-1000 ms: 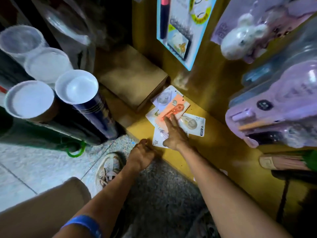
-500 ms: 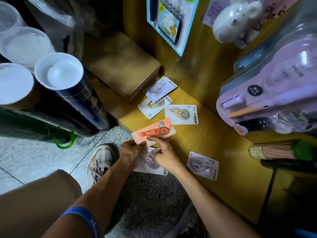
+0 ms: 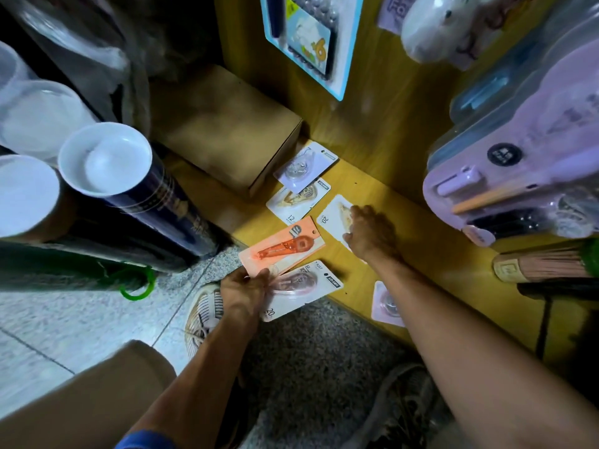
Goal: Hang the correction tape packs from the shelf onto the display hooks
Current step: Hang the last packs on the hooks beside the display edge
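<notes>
On wooden shelf (image 3: 382,196): flat rectangular packs (image 3: 281,247)

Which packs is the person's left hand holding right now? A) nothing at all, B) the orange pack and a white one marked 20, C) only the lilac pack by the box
B: the left hand grips the orange pack together with the white pack marked 20 beneath it.
</notes>
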